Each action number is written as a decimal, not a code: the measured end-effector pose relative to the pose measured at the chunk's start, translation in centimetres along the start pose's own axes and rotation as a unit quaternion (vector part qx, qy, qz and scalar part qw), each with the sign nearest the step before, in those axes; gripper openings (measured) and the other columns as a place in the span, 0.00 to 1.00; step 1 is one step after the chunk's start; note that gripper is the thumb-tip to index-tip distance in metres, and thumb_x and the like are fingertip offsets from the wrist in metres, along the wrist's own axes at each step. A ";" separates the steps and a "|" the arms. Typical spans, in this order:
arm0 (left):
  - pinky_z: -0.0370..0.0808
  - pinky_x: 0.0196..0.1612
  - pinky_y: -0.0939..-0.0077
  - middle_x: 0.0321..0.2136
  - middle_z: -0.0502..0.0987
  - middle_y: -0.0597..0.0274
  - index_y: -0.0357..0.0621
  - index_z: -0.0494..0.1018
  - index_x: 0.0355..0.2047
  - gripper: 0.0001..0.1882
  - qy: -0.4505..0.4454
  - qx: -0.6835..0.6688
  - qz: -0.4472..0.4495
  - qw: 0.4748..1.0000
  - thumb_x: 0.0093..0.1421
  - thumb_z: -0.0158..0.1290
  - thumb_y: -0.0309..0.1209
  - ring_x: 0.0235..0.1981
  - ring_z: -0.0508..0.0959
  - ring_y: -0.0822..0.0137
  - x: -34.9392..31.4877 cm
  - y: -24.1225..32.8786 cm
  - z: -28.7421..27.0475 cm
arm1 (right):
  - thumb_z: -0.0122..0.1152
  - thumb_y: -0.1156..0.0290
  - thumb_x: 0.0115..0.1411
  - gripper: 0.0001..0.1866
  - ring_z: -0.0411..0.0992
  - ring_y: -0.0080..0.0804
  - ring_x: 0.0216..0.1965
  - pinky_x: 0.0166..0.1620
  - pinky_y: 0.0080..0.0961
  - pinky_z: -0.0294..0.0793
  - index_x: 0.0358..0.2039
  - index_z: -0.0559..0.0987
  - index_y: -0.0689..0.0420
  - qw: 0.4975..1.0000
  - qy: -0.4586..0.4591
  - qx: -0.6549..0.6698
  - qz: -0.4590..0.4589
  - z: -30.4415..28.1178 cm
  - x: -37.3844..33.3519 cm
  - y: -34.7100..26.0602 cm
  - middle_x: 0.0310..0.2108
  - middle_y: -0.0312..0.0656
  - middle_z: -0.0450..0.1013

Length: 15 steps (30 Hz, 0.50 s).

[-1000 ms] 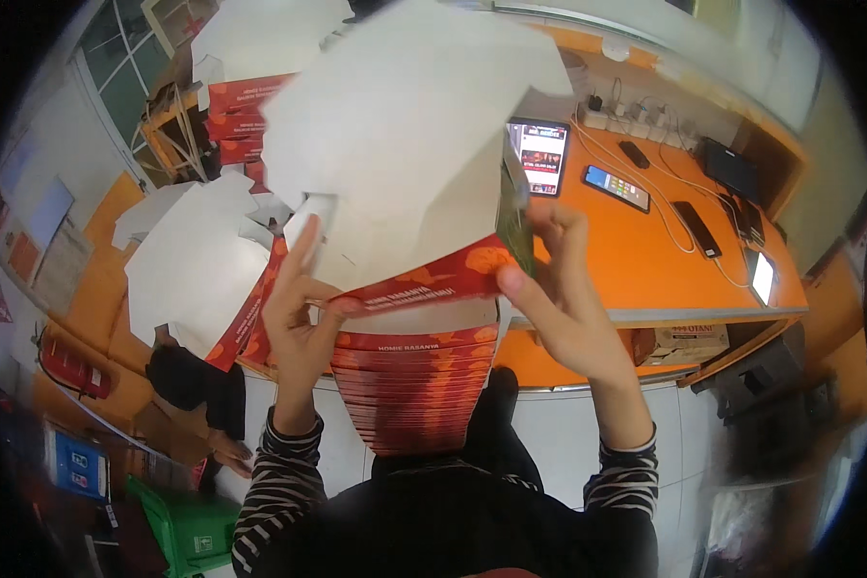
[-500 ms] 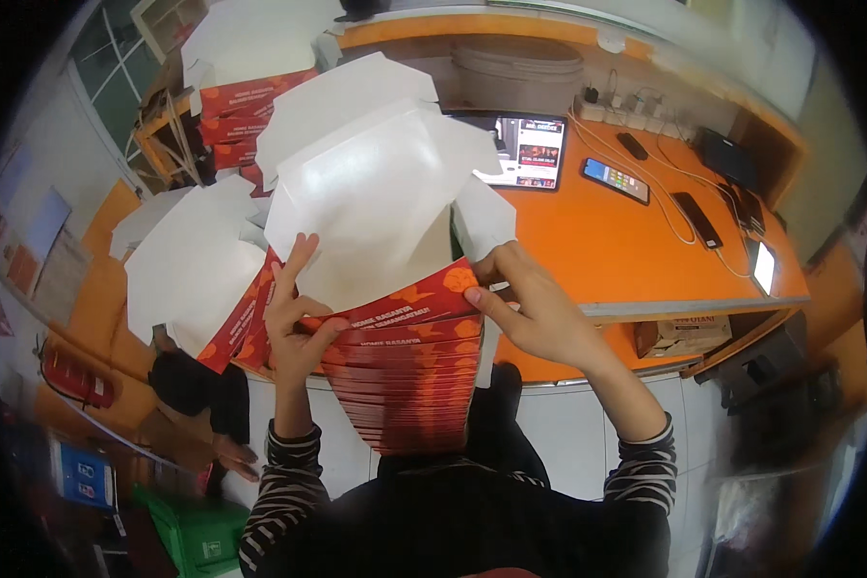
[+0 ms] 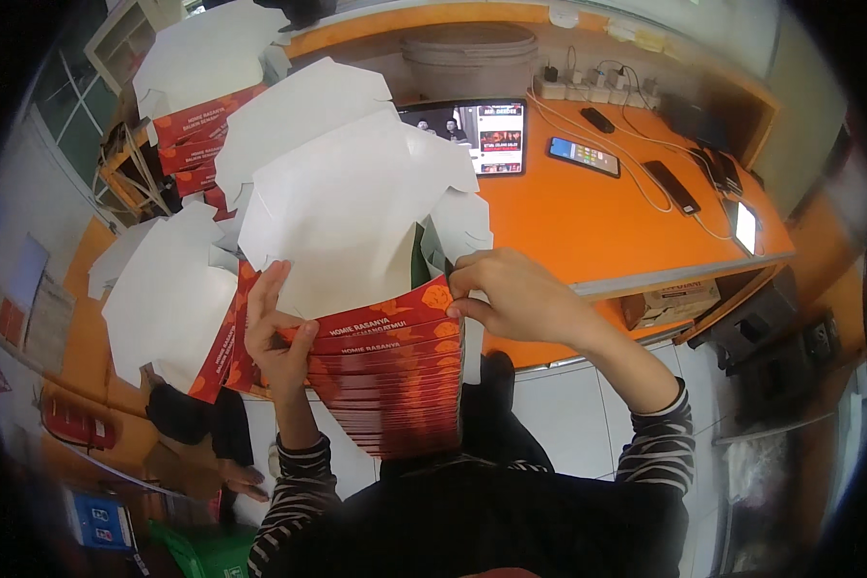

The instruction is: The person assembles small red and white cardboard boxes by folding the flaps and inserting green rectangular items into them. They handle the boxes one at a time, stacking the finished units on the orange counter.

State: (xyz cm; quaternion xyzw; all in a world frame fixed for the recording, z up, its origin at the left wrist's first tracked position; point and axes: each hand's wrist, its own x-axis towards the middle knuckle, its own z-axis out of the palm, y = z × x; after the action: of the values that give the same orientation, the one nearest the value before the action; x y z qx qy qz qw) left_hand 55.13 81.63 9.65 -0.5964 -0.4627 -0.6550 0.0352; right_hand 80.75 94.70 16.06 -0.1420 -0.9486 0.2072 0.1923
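A thick stack of flat red cardboard boxes (image 3: 395, 385) rests on my lap against the orange desk's edge. The top box (image 3: 347, 207) stands half-folded, its white inside and flaps facing me. My left hand (image 3: 277, 337) grips the left edge of the top box, fingers spread over the red panel. My right hand (image 3: 515, 299) pinches the box's right corner beside a white side flap (image 3: 460, 231).
More folded white-and-red boxes (image 3: 169, 299) lie at left and another pile (image 3: 207, 87) at back left. On the orange desk (image 3: 588, 222) are a tablet (image 3: 482, 135), several phones (image 3: 583, 154) on cables and a power strip (image 3: 597, 91). White floor tiles lie below.
The top box has come down from being held high and now sits on the stack. Both hands have dropped to its lower corners; the view has tilted downward.
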 end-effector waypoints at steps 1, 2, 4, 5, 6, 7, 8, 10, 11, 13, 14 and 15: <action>0.55 0.58 0.52 0.52 0.63 0.43 0.40 0.70 0.18 0.06 -0.001 0.004 -0.001 1.000 0.42 0.57 0.23 0.56 0.62 0.48 0.0 0.0 0.0 | 0.58 0.67 0.53 0.10 0.69 0.43 0.29 0.33 0.36 0.66 0.27 0.75 0.62 0.999 0.002 -0.020 -0.030 0.1 0.0 0.3 0.25 0.44 0.70; 0.55 0.58 0.52 0.52 0.64 0.44 0.41 0.70 0.17 0.06 -0.001 0.008 -0.002 1.000 0.42 0.57 0.23 0.56 0.63 0.49 0.0 0.0 -0.1 | 0.57 0.64 0.54 0.12 0.69 0.41 0.29 0.32 0.35 0.68 0.28 0.76 0.62 0.997 0.005 -0.040 -0.059 0.3 -0.1 0.8 0.25 0.43 0.70; 0.52 0.59 0.52 0.49 0.67 0.46 0.42 0.69 0.17 0.06 -0.014 0.020 -0.014 1.000 0.43 0.57 0.25 0.55 0.64 0.50 -0.2 0.3 -0.3 | 0.54 0.57 0.56 0.18 0.70 0.37 0.30 0.30 0.31 0.70 0.29 0.76 0.61 0.997 -0.029 -0.004 -0.064 -0.3 -0.1 1.4 0.25 0.42 0.70; 0.51 0.59 0.51 0.48 0.69 0.47 0.42 0.69 0.16 0.07 -0.019 0.026 -0.019 0.999 0.44 0.57 0.26 0.54 0.65 0.51 -0.2 0.5 -0.5 | 0.52 0.52 0.57 0.21 0.70 0.34 0.30 0.30 0.29 0.71 0.30 0.76 0.61 0.996 -0.066 0.053 -0.039 -1.1 0.1 1.4 0.24 0.41 0.70; 0.49 0.60 0.50 0.47 0.70 0.47 0.43 0.69 0.16 0.07 -0.029 0.016 -0.019 0.999 0.44 0.57 0.27 0.54 0.66 0.51 -0.2 0.5 -0.6 | 0.50 0.48 0.58 0.25 0.71 0.32 0.31 0.29 0.27 0.72 0.31 0.76 0.61 0.989 -0.103 0.109 -0.014 -1.7 0.6 1.6 0.24 0.40 0.70; 0.47 0.60 0.50 0.46 0.71 0.48 0.44 0.69 0.16 0.08 -0.039 0.002 -0.018 0.999 0.45 0.57 0.29 0.53 0.66 0.51 -0.1 0.5 -0.6 | 0.48 0.45 0.57 0.28 0.71 0.30 0.31 0.28 0.25 0.73 0.30 0.77 0.62 0.978 -0.090 0.175 0.064 -1.8 1.3 2.1 0.25 0.41 0.71; 0.45 0.61 0.49 0.45 0.72 0.49 0.44 0.69 0.16 0.08 -0.051 -0.012 -0.018 0.998 0.45 0.57 0.30 0.53 0.66 0.52 0.0 0.3 -0.5 | 0.47 0.43 0.57 0.30 0.71 0.29 0.31 0.27 0.23 0.73 0.29 0.77 0.63 0.957 -0.075 0.240 0.143 -1.6 2.1 3.1 0.26 0.42 0.71; 0.43 0.61 0.47 0.45 0.72 0.50 0.44 0.69 0.17 0.09 -0.070 0.000 0.015 0.997 0.46 0.57 0.33 0.53 0.66 0.51 0.1 -0.2 -0.5 | 0.44 0.39 0.56 0.35 0.72 0.28 0.29 0.25 0.21 0.73 0.27 0.76 0.65 0.921 -0.039 0.303 0.240 -1.1 3.8 4.3 0.27 0.43 0.72; 0.42 0.61 0.46 0.46 0.72 0.51 0.45 0.70 0.17 0.10 -0.080 0.004 0.032 0.996 0.47 0.57 0.34 0.53 0.66 0.50 0.1 -0.4 -0.5 | 0.43 0.39 0.56 0.36 0.72 0.28 0.27 0.24 0.21 0.73 0.25 0.76 0.66 0.917 -0.015 0.302 0.262 -0.9 4.6 4.5 0.26 0.44 0.73; 0.41 0.61 0.44 0.46 0.72 0.51 0.45 0.70 0.18 0.10 -0.071 0.007 0.051 0.996 0.48 0.56 0.36 0.54 0.65 0.49 -0.1 -0.6 -0.2 | 0.44 0.41 0.57 0.35 0.72 0.28 0.23 0.23 0.21 0.72 0.23 0.76 0.68 0.925 -0.004 0.261 0.275 -0.2 5.7 4.5 0.24 0.45 0.72; 0.41 0.60 0.44 0.46 0.72 0.51 0.45 0.70 0.18 0.11 -0.066 0.009 0.061 0.996 0.48 0.56 0.37 0.54 0.65 0.48 -0.1 -0.6 -0.1 | 0.45 0.44 0.57 0.34 0.71 0.28 0.21 0.22 0.21 0.71 0.22 0.75 0.69 0.938 -0.017 0.221 0.266 0.1 6.2 4.4 0.22 0.45 0.72; 0.41 0.60 0.44 0.46 0.72 0.51 0.45 0.70 0.19 0.11 -0.050 0.012 0.066 0.997 0.48 0.56 0.37 0.55 0.64 0.47 -0.1 -0.6 0.0 | 0.47 0.46 0.57 0.32 0.71 0.28 0.19 0.21 0.21 0.70 0.22 0.75 0.69 0.949 -0.029 0.181 0.256 0.4 6.6 4.2 0.20 0.45 0.72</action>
State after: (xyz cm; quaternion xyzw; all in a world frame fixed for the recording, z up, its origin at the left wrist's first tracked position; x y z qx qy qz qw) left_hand 54.79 81.92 9.20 -0.6570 -0.4316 -0.6149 0.0623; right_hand 75.57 100.57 15.87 -0.3368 -0.8321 0.4219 0.1274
